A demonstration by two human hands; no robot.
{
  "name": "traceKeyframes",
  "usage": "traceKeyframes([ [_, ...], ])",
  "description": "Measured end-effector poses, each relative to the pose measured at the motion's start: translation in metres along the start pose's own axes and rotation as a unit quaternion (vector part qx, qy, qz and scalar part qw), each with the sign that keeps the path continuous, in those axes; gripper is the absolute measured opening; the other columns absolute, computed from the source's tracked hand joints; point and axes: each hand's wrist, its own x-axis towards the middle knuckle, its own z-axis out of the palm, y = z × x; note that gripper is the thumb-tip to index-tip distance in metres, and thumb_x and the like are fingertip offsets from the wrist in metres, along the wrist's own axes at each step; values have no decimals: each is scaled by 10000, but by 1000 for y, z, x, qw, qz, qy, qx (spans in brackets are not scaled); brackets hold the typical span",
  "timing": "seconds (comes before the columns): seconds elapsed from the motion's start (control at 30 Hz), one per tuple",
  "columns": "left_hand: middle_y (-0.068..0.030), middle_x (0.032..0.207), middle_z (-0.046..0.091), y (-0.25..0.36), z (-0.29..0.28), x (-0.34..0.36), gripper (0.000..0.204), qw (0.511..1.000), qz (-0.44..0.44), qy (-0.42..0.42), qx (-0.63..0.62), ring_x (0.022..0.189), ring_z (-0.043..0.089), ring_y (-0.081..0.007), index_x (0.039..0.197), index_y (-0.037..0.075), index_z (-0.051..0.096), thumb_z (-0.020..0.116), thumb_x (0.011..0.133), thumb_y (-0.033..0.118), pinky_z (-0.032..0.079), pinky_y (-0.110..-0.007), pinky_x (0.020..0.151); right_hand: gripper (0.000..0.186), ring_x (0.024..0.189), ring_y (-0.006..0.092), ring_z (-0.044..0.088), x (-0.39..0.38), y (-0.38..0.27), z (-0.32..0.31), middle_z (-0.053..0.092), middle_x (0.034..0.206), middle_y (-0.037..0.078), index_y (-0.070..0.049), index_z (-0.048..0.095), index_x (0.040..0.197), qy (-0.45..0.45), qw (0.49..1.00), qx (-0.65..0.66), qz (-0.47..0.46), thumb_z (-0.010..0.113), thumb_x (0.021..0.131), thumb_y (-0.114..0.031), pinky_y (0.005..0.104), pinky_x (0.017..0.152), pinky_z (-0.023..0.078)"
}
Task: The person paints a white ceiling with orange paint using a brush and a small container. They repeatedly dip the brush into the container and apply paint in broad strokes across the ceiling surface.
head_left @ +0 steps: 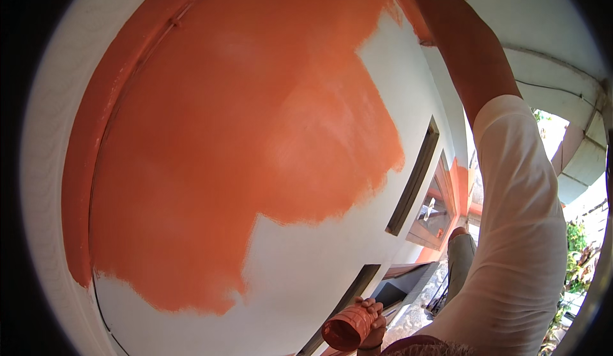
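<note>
My left hand (377,323), low in the picture, is closed around an orange, paint-coated container (337,335). Its round mouth faces toward the lower left, and paint covers the inside. My right arm (469,43), in a white sleeve (520,190), stretches up along the wall and leaves the picture at the top. The right hand and whatever it may hold are out of sight. Fresh orange paint (211,139) covers a large patch of the white wall (306,254); its edge is ragged on the right and below.
Two narrow dark-framed openings (414,176) (364,282) cut the wall at the right and below. A wood-framed window (434,212) sits beyond. A dark cable (105,318) runs down the left corner. Green plants (578,254) grow outside at the right.
</note>
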Motion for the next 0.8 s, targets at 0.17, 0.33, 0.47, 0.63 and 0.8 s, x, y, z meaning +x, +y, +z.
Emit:
traceKeyframes([
  [0.17,-112,1308,597,-2,-5,4,512,1000,-5,18,-9,1242,560,-259,1464,70,572,648,1055,370,615,-422,854,356,733,263,771,0,31,-26,776,784,117,-31,766,874,80,995,59,-17,695,953,-371,381,679,611],
  [0.33,-96,1300,607,-2,-3,8,466,999,-19,17,-20,1244,571,-251,1444,87,603,652,1052,334,614,-419,888,339,759,269,772,-50,122,-110,780,811,112,-45,776,901,198,960,-172,96,711,944,-374,384,694,609],
  [0.47,-98,1298,606,-1,6,17,497,998,-57,23,1,1234,577,-251,1441,78,601,682,1032,348,610,-414,892,328,780,273,773,-66,156,-147,783,832,107,-56,783,922,259,842,-420,217,723,937,-378,386,706,608],
  [0.63,-103,1318,601,-4,4,1,524,999,-33,30,9,1248,575,-249,1446,69,592,706,1017,347,611,-405,862,144,756,221,691,-79,100,-90,728,838,74,-55,716,877,137,968,-172,122,714,900,-197,389,654,523],
  [0.8,-108,1331,597,-10,5,-3,538,1000,-10,8,15,1255,575,-254,1456,71,581,697,1019,363,614,-413,866,152,751,232,729,-80,69,-65,728,764,95,-19,746,881,190,979,-28,-73,763,892,-169,362,705,573],
])
